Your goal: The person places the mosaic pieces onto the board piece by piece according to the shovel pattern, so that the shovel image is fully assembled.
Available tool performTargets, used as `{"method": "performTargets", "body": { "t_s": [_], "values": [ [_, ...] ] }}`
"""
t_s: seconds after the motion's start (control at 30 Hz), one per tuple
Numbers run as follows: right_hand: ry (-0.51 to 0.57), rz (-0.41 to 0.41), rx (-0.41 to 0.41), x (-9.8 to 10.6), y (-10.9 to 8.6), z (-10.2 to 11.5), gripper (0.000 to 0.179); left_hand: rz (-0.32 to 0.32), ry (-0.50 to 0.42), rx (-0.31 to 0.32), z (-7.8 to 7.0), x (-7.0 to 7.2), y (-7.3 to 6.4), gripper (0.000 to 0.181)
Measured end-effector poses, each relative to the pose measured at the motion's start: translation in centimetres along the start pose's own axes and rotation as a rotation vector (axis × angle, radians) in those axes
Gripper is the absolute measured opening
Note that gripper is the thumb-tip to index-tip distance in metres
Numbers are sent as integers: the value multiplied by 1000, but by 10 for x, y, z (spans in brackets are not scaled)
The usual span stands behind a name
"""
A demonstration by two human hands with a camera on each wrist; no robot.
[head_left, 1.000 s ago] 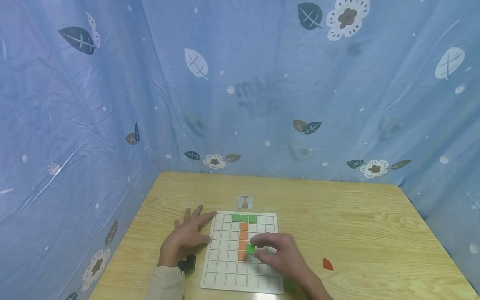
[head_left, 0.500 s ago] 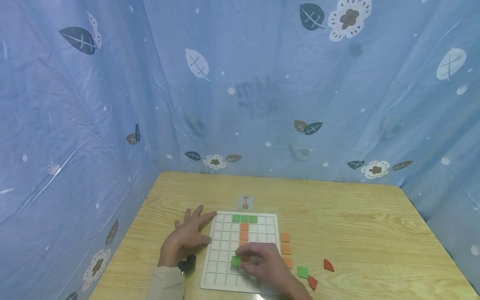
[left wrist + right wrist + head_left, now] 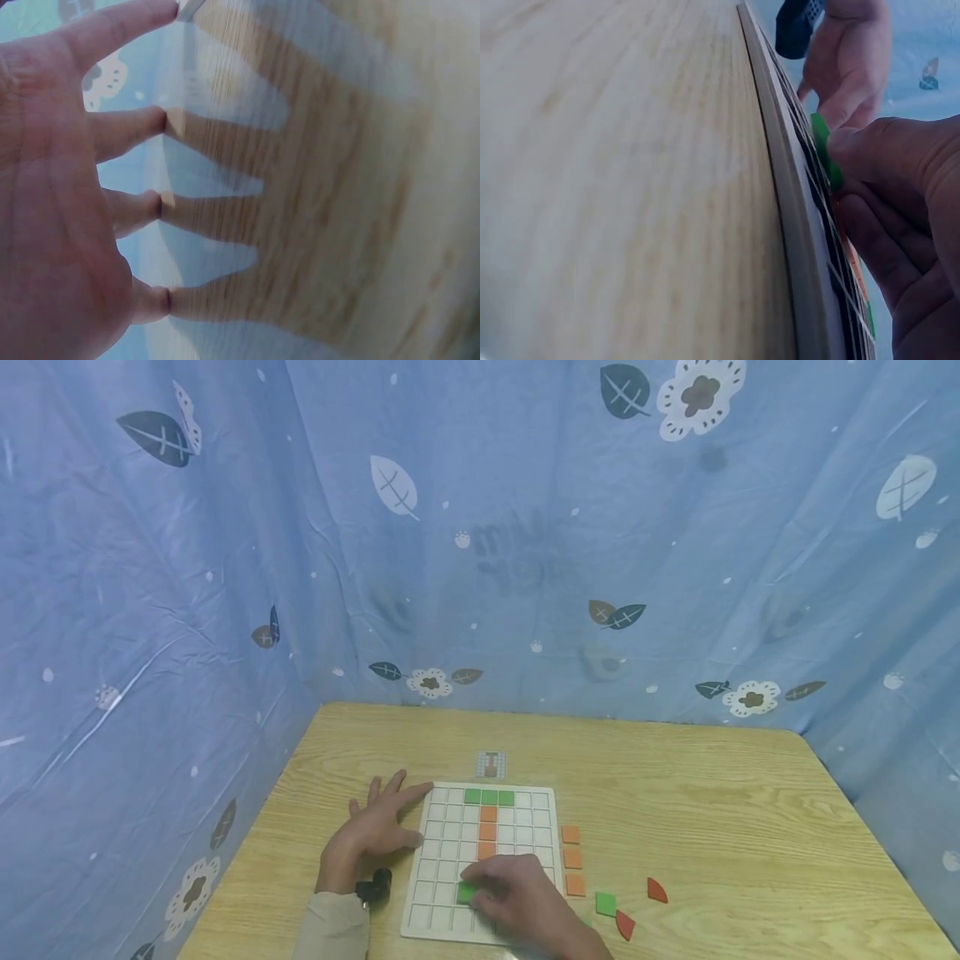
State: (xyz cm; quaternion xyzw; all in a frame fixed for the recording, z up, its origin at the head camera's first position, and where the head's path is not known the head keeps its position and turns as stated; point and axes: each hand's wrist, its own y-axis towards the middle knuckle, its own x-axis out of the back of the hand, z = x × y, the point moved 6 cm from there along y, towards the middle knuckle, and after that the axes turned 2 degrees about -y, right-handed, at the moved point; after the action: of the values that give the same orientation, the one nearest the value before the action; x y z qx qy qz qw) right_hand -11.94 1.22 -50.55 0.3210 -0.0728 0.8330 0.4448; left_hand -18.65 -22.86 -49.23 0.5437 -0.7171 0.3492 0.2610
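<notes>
My right hand [image 3: 517, 889] pinches a green square tile [image 3: 466, 893] between thumb and fingers, low over the white grid board [image 3: 435, 914]. In the right wrist view, that tile stands tilted at the board's surface, with the thumb [image 3: 855, 150] on it. A row of green tiles [image 3: 490, 797] lies along the board's far edge, with a column of orange tiles [image 3: 487, 832] running down from its middle; its lower end is hidden by my hand. My left hand [image 3: 375, 831] rests with fingers spread, index fingertip and thumb tip at the board's left edge, other fingertips on the table.
Right of the board lie orange tiles [image 3: 572, 859], a green tile [image 3: 606, 904] and red quarter-circle pieces [image 3: 657, 890]. A small pattern card [image 3: 491, 765] lies beyond the board on the wooden table [image 3: 697, 793]. A black device [image 3: 381, 883] sits at my left wrist. A blue curtain [image 3: 525, 552] surrounds the table.
My right hand has moved left and nearer to me, bringing the green tile from right of the orange column to its lower left. Pieces beside the board have come into view. The left hand stays put.
</notes>
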Motion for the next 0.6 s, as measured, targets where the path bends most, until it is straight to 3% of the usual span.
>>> {"method": "performTargets", "body": {
  "t_s": [0.37,0.6],
  "values": [
    [-166,21,37,0,6,10,28,2,-3,12,1,0,1,84],
    [-212,25,39,-2,9,15,30,2,-2,0,0,1,0,85]
  ]
}}
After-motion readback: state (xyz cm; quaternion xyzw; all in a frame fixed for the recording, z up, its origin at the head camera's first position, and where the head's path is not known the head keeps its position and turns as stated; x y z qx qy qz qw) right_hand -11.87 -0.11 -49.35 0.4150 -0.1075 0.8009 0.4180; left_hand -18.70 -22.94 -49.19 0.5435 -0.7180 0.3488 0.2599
